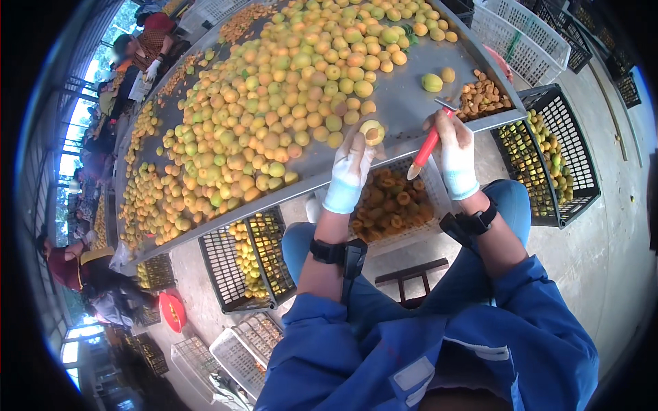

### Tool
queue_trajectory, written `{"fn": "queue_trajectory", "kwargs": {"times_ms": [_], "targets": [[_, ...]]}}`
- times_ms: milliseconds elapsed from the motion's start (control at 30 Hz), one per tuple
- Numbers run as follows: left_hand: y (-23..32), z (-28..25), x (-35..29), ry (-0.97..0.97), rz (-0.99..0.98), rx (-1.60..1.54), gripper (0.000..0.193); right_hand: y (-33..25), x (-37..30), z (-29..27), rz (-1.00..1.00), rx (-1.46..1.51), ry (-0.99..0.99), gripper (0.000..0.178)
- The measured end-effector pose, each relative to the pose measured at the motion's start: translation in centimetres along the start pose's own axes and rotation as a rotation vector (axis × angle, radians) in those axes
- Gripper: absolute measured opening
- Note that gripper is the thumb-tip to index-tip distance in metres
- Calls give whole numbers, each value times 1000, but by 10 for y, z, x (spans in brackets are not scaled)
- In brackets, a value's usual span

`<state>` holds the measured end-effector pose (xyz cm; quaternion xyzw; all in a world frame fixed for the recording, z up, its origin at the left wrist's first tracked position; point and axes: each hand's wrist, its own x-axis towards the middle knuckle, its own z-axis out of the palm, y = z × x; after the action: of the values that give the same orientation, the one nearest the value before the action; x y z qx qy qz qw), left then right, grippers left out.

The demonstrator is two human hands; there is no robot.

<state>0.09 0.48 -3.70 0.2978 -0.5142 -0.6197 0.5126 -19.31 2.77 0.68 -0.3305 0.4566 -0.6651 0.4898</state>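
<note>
My left hand [351, 171], in a white glove with bare fingertips, is closed around a cut apricot [372, 132] whose hollow face shows. In my right hand [452, 147], gloved the same way, is a red-handled tool [426, 148]. The tool has a metal crosspiece at its upper end and a pale, pointed tip angled down toward the left. Both hands are just over the near edge of a metal table [404, 103]. Below them, a white crate [439, 185] holds many opened apricots [391, 205]. A large heap of whole apricots [274, 116] covers much of the table.
Brown pits [482, 97] are piled at the table's right corner, near a greenish apricot [432, 83]. Black crates of fruit stand right [582, 161] and left [223, 267] of my knees. White crates [524, 38] are stacked at back right. Other people [147, 44] work along the left side.
</note>
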Motion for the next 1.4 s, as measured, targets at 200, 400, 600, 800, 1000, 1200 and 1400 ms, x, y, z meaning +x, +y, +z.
{"fn": "queue_trajectory", "kwargs": {"times_ms": [200, 400, 600, 800, 1000, 1200, 1400], "targets": [[-3, 5, 2, 60, 9, -136, 47, 2, -3, -3, -74, -141, -41, 14], [-9, 4, 10, -3, 64, -113, 47, 5, -9, -2, -184, -257, -98, 12], [-4, 15, 8, 77, 91, 159, 45, 11, -14, -6, -112, -159, -146, 14], [-19, 22, 14, 133, 171, 356, 44, 16, -17, -8, -29, -55, -91, 17], [-27, 30, 20, 172, 162, 107, 42, 21, -10, -10, 62, 116, -68, 19], [-29, 42, 19, 194, 168, 381, 39, 27, -18, -17, -329, -121, -177, 22], [-36, 43, 16, 232, 157, 283, 39, 20, -12, -27, 16, 10, -77, 20]]}}
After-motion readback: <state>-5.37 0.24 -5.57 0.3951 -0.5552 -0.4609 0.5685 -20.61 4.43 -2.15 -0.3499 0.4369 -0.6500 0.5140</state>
